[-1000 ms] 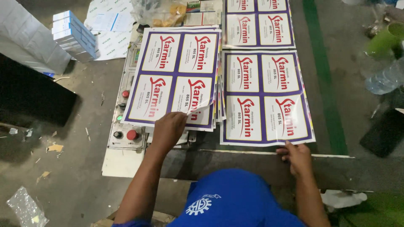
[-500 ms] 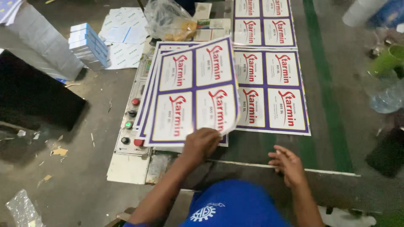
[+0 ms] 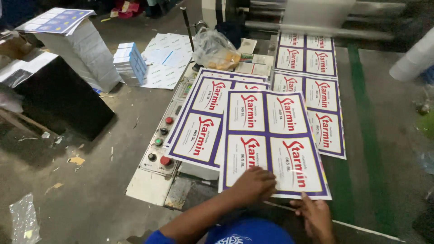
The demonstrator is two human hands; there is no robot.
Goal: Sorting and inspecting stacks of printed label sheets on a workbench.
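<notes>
While the left hand point(image 3: 253, 183) pressed flat, fingers spread, on the top printed sheet point(image 3: 271, 140) to steady it at the counter's point(image 3: 361, 135) near edge, the right hand point(image 3: 316, 217) pinched its lower border, squaring it over the stack point(image 3: 203, 117) beside the control panel point(image 3: 160, 149).

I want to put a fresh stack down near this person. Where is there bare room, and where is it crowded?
Free: the dark belt right of the green stripe, and the concrete floor left of the button panel. Crowded: the middle, where printed label sheets overlap under the left hand and right hand, and the far end by the plastic bag.
</notes>
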